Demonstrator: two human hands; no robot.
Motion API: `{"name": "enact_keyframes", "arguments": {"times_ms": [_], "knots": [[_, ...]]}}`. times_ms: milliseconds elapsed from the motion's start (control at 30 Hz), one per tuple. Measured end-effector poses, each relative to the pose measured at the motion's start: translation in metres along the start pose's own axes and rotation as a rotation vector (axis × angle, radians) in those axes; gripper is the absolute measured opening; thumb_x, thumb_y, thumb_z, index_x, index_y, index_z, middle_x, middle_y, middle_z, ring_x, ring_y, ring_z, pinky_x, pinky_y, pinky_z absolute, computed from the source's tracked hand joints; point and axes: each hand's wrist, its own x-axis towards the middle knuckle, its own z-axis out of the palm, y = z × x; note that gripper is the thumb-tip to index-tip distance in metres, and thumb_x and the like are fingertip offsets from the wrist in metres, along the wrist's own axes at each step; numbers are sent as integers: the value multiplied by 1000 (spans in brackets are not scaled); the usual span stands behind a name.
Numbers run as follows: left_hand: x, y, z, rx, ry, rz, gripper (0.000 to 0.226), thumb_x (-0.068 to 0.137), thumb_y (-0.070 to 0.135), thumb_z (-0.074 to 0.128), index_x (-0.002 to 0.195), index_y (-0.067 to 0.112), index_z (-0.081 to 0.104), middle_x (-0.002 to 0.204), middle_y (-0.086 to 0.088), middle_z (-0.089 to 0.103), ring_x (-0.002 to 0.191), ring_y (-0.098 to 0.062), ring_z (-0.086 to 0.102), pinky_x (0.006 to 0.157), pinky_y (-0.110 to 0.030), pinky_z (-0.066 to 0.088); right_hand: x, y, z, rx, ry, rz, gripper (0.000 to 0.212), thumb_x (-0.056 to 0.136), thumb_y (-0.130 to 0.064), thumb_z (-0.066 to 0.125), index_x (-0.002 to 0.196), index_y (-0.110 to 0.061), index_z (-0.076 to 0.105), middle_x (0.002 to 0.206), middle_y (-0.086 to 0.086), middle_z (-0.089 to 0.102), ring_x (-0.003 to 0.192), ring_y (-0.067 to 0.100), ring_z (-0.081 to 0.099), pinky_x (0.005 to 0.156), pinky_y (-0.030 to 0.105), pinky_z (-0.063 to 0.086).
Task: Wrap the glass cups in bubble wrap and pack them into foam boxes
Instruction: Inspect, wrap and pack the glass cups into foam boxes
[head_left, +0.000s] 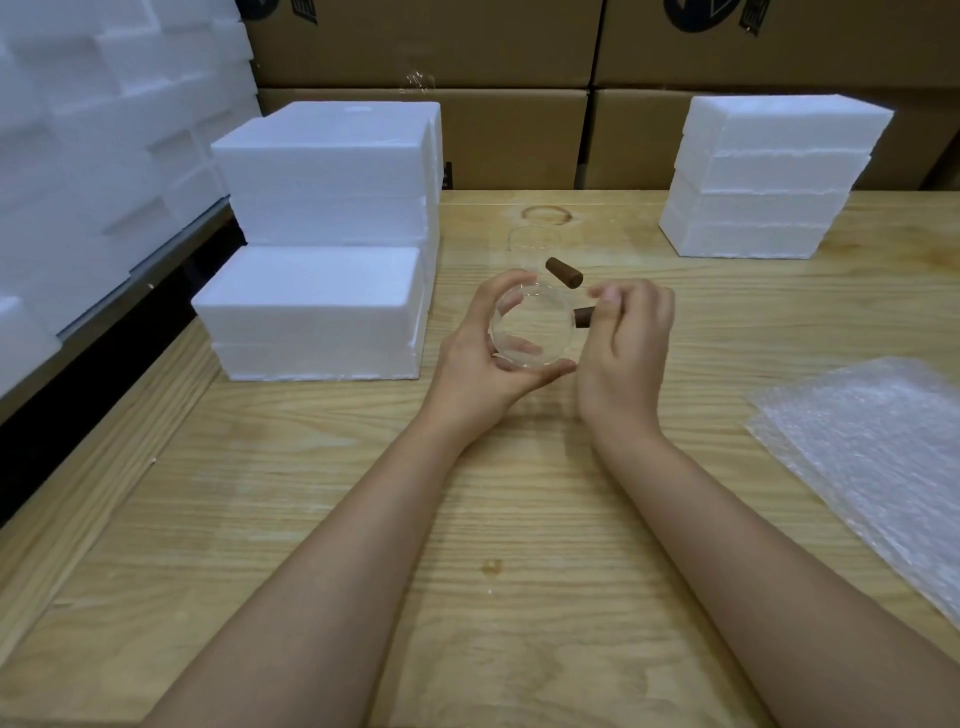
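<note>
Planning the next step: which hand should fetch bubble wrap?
Right. The bubble wrap lies on its side, and the right hand only pinches the handle; the left hand grips the cup and can likely hold it alone.

Centre of counter (363, 519): glass cup (532, 332) between left hand (483, 358) and right hand (631, 338).
Just behind, a second glass cup (535, 249) on the counter. To the left, stacked foam boxes (322, 249); far right, another foam stack (763, 176); near right, bubble wrap sheets (872, 452) flat on the counter. Behind everything, cardboard cartons (509, 135).
</note>
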Motion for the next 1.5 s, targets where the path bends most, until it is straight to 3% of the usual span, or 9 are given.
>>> {"name": "enact_keyframes", "arguments": {"times_ms": [100,200,400,567,667,833,1067,1267,1500], "knots": [[-1,2,1,-48,-16,-5,76,66,19,88,118,53,44,129,32,43,99,-5,66,75,-23,57,2,6,-1,204,-2,271,19,101,-34,39,86,-24,45,82,-1,56,65,7,49,67,28,43],[-1,1,2,-61,-41,-27,78,69,19,86,121,55,41,123,48,37,109,-5,62,87,-28,56,0,10,2,201,-32,287,29,101,-41,34,81,-24,44,65,-7,53,52,1,45,61,28,39],[-1,-3,1,-79,-52,-131,114,64,27,88,141,58,9,132,7,47,111,-3,61,88,-17,51,0,8,4,237,20,104,15,102,-30,35,87,-31,37,78,-17,60,74,-7,59,72,20,48],[4,-3,1,-291,13,-262,75,88,40,63,149,20,24,110,-14,67,89,-23,70,79,-32,58,-1,7,3,254,-34,-9,7,98,-29,35,91,-31,36,81,-16,57,72,-9,55,72,20,44],[9,-2,-1,-364,54,-343,58,95,48,35,140,11,39,95,-11,68,75,-25,71,74,-33,58,-4,6,5,260,-99,-84,7,98,-25,36,94,-30,36,85,-17,58,73,-11,56,69,9,41],[8,-2,-4,-461,80,-349,49,102,38,29,136,8,46,98,-21,63,79,-30,68,72,-32,58,-9,-1,9,346,-137,-98,4,98,-18,40,100,-18,37,88,-8,57,68,-11,55,58,4,42],[7,-3,-4,-485,100,-291,28,99,37,34,120,33,51,121,-8,62,104,-20,65,91,-31,50,-23,-12,26,509,-207,340,61,71,-49,64,113,-23,28,103,5,48,75,12,60,72,27,53],[6,0,-3,-445,59,-206,52,83,46,43,132,29,39,108,-1,68,93,-15,69,89,-33,49,-19,-7,29,521,-229,360,40,86,-24,67,107,-21,34,111,12,52,86,20,66,75,23,55],[10,-3,-5,-444,72,-295,50,93,55,25,135,30,34,123,-5,65,118,-17,60,107,-32,38,-12,-9,25,815,-108,498,11,97,-23,52,98,-15,45,91,0,63,83,18,68,78,28,55]]}}
